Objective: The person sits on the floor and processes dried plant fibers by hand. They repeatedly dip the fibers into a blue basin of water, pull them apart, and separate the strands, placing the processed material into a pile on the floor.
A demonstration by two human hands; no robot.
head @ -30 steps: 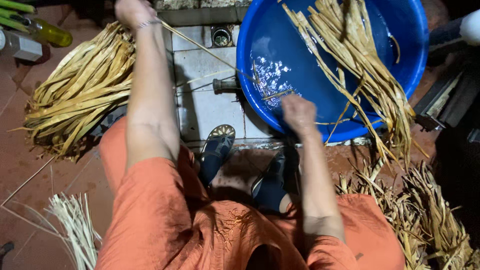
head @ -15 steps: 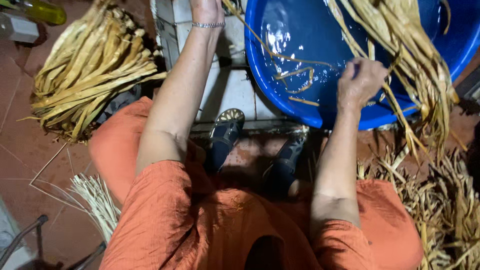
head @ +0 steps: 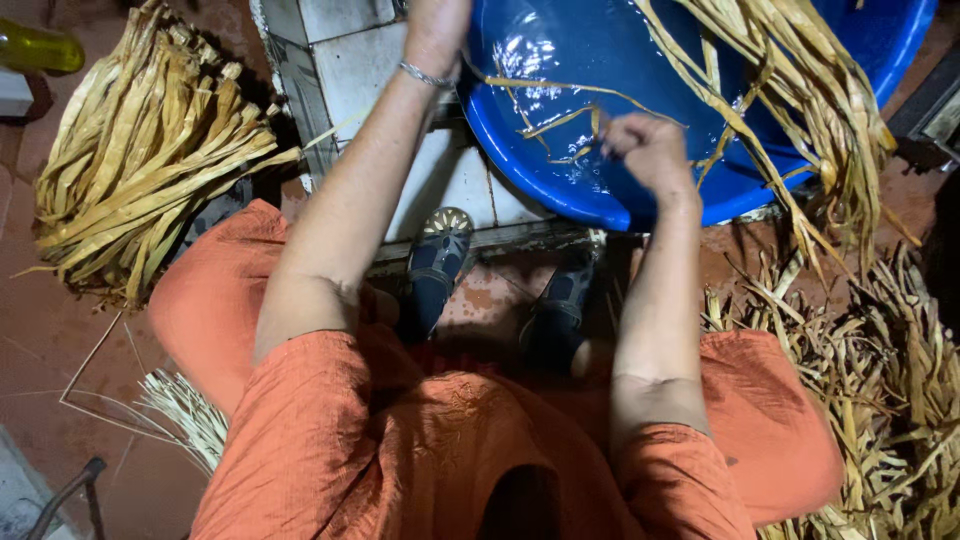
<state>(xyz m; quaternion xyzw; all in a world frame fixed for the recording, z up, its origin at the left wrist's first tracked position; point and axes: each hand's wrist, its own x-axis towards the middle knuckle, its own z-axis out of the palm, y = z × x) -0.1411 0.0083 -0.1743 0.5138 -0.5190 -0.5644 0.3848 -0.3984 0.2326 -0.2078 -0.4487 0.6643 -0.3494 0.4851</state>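
My right hand (head: 648,150) is closed on a long wet straw-coloured strip (head: 545,88) over the near rim of a big blue basin (head: 560,190). The same strip runs up left toward my left hand (head: 436,32), which is raised at the top edge with a thin bracelet on the wrist; its fingers are cut off by the frame. More wet strips (head: 790,90) hang over the basin's right side. I sit in orange clothes, with my dark sandals (head: 437,262) on the floor below the basin.
A thick bundle of dried strips (head: 140,170) lies at left on the red floor. A heap of scraps (head: 890,370) is piled at right. White tiled block (head: 350,70) stands beside the basin. A yellow bottle (head: 38,47) sits top left, thin fibres (head: 185,415) bottom left.
The view has shifted so the basin sits further right and higher. My right hand has drawn back from the basin's middle to its near rim, pulling the strip. The left hand stays raised.
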